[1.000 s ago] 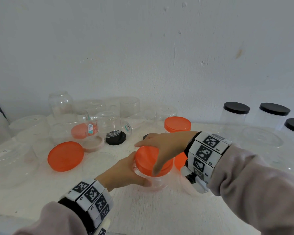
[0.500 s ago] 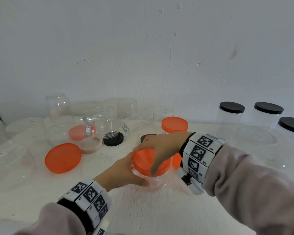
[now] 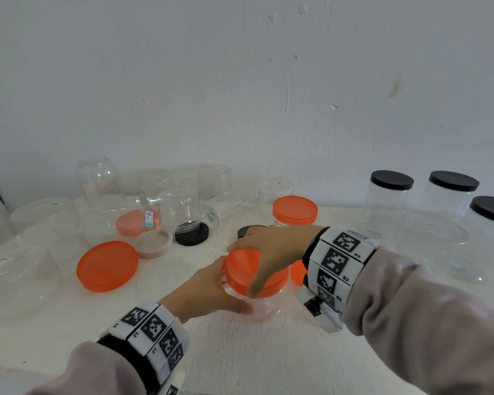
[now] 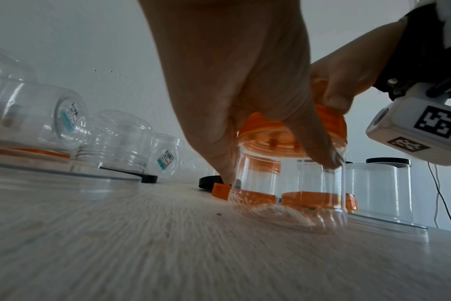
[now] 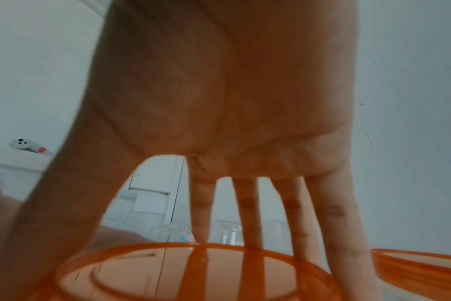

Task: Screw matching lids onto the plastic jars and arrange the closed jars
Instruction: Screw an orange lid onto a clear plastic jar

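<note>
- Your left hand (image 3: 208,289) wraps the clear jar (image 3: 264,305) at lower centre of the head view, bracing it on the bench (image 3: 240,357) so it cannot spin.
- Your right hand (image 3: 271,249) spans the orange lid (image 3: 240,266) from above, fingers curled over its rim, placed to twist.
- The jar is thin, ribbed plastic; the lid is smooth and translucent.
- Three black-lidded jars (image 3: 391,192) stand at the right edge, apparently done.

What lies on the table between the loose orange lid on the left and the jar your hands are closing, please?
In the head view, a clear lid lies flat between the loose orange lid and the jar; otherwise that stretch of table is bare.
</note>
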